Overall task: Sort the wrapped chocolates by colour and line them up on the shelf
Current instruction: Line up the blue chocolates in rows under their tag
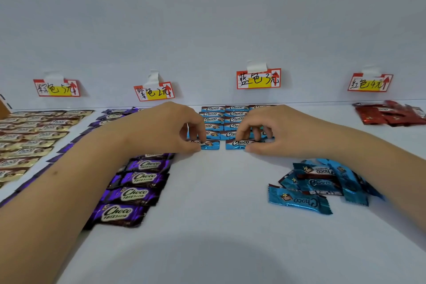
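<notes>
While loose blue chocolates (322, 187) lie near the shelf's (207, 191) front, left hand (175, 127) and right hand (269, 129) each pinch a blue chocolate with clamped fingers

left hand (177, 127) pinches blue chocolate (208, 145) | right hand (267, 129) pinches blue chocolate (237, 144) | loose blue pile (322, 184), slightly blurred

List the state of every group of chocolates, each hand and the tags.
Left hand: pinching a blue chocolate flat on the shelf.
Right hand: pinching another blue one beside it.
Blue rows: lined up under the blue tag.
Blue pile: loose, unsorted.
Purple chocolates: lined up.
Gold chocolates: lined up.
Red chocolates: heaped, not lined up.
Tags: taped to the wall.
</notes>
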`<state>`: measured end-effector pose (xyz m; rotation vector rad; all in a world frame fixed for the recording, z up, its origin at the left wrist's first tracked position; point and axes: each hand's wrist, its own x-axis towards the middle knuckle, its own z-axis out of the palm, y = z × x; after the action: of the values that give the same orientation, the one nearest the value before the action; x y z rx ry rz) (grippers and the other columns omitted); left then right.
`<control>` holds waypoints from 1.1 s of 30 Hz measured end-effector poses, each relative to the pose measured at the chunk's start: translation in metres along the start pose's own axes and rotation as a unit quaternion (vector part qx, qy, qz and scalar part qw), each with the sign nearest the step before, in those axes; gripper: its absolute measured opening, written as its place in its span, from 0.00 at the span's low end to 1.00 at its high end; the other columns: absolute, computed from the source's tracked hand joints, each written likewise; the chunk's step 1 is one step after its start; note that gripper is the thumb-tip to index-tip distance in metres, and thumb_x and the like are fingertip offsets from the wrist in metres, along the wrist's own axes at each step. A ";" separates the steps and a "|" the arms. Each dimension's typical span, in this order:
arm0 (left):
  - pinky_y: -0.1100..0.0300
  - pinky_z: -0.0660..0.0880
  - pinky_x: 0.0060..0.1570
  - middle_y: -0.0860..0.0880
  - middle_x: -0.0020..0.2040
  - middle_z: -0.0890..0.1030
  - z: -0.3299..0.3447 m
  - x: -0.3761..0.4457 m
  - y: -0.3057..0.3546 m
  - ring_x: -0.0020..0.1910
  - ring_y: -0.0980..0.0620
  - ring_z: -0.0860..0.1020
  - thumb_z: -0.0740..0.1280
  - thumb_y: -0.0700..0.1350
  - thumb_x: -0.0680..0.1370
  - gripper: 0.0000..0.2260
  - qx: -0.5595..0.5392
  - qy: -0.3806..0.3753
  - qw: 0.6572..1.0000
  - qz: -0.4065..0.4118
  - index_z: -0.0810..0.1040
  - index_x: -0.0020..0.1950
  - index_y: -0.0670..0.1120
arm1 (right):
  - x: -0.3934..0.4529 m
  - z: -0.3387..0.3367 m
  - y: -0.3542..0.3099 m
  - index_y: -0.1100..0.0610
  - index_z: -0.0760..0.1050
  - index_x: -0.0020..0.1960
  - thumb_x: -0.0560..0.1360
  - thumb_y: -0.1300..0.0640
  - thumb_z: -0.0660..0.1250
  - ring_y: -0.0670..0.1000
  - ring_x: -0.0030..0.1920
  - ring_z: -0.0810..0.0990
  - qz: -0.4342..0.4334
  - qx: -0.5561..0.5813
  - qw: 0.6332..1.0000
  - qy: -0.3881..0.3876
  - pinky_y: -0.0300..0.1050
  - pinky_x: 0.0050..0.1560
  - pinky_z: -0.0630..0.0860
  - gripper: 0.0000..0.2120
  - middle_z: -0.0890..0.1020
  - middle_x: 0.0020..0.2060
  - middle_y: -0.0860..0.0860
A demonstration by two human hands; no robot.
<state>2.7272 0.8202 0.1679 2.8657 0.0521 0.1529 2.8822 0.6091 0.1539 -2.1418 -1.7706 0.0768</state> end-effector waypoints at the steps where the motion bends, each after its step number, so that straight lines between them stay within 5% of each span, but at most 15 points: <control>1: 0.69 0.72 0.39 0.63 0.41 0.78 0.000 -0.001 -0.001 0.42 0.61 0.76 0.73 0.52 0.73 0.04 -0.001 0.000 1.000 0.000 0.81 0.46 0.58 | 0.001 0.001 -0.001 0.45 0.79 0.52 0.74 0.52 0.72 0.39 0.45 0.75 -0.001 0.000 1.000 0.002 0.26 0.44 0.68 0.07 0.76 0.43 0.37; 8: 0.70 0.70 0.39 0.61 0.42 0.77 0.002 0.002 -0.004 0.45 0.63 0.74 0.72 0.53 0.74 0.04 0.028 0.010 0.999 0.017 0.80 0.47 0.59 | 0.002 0.005 -0.002 0.44 0.78 0.53 0.74 0.51 0.71 0.41 0.44 0.77 0.012 0.015 1.000 0.004 0.33 0.46 0.74 0.08 0.76 0.44 0.38; 33: 0.63 0.73 0.48 0.60 0.48 0.76 0.011 0.007 0.007 0.50 0.60 0.75 0.64 0.55 0.76 0.08 0.003 0.018 0.998 0.053 0.80 0.53 0.61 | -0.010 -0.023 0.004 0.47 0.79 0.57 0.77 0.51 0.68 0.40 0.52 0.77 0.061 -0.010 0.998 -0.016 0.37 0.58 0.73 0.10 0.80 0.51 0.40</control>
<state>2.7360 0.8106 0.1602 2.8721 -0.0938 0.2261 2.8902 0.5931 0.1719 -2.2745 -1.6634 0.1261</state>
